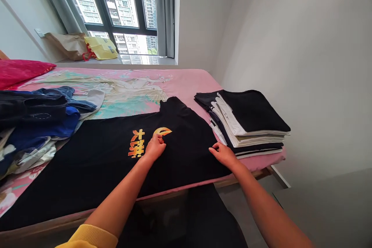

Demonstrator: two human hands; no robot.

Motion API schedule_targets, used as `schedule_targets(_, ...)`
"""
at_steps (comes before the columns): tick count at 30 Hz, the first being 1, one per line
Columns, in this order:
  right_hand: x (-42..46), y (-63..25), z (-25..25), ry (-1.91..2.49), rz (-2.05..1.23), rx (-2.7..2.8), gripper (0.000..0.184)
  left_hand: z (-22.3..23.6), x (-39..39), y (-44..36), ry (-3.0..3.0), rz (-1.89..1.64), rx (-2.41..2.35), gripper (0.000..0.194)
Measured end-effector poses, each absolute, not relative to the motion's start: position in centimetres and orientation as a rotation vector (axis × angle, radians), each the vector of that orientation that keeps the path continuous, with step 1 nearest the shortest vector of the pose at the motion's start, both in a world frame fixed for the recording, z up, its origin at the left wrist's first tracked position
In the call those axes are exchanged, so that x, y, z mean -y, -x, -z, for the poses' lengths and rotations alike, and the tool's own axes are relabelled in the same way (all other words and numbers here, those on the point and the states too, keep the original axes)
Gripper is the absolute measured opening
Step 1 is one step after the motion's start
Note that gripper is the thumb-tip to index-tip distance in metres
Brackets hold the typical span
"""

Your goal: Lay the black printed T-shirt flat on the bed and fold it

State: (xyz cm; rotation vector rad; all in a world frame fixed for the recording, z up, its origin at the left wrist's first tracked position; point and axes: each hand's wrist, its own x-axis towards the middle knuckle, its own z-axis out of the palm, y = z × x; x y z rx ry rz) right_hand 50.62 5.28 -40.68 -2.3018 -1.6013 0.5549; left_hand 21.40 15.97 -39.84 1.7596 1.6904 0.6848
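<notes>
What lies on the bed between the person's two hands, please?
Only the spread black T-shirt lies between the left hand and right hand; nothing rests on that stretch in the head view.

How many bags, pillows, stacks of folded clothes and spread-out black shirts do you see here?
Bags: 2, brown paper bag and yellow bag
Pillows: 1, red pillow
Folded stacks: 1, stack
Spread black shirts: 1, shirt, under left hand and right hand
Total: 5

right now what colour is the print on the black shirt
Orange and yellow print on the shirt, clearest in the head view.
</notes>
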Motion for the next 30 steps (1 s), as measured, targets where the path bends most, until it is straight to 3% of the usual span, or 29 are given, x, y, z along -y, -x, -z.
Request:
schedule_targets(4,-2.1,-50.8,40.6,2.357,-0.374,1.518,0.040,40.3,-11.2,-20.4,-2.376,-0.847,-1.534,0.035)
schedule_targets(8,1.6,-52.0,41.7,2.380,-0.366,1.428,0.034,41.8,-5.5,-16.9,-2.683,-0.583,-1.368,0.047)
schedule_targets(12,5.0,-53.4,43.7,2.095,-0.333,1.309,0.030,43.5,-1.8,-10.8,-2.515,-0.418,-1.845,0.057)
schedule_targets(16,5.9,-53.6,44.4,1.954,-0.406,1.235,0.038,44.4,2.3,-5.9,-2.229,-0.506,-2.232,0.060)
schedule_targets(24,4.4,-54.4,44.9,2.061,-0.774,1.243,0.039,48.6,13.3,-6.1,-2.145,-0.458,-2.085,0.047)
schedule_targets(28,5.3,-53.7,44.1,2.278,-0.529,1.181,0.021,49.1,15.6,-6.0,-2.156,-0.377,-2.053,0.046)
schedule_targets(30,6.0,-52.1,43.0,2.255,-0.271,1.214,0.024,48.8,16.1,-6.0,-2.146,-0.376,-2.031,0.045)
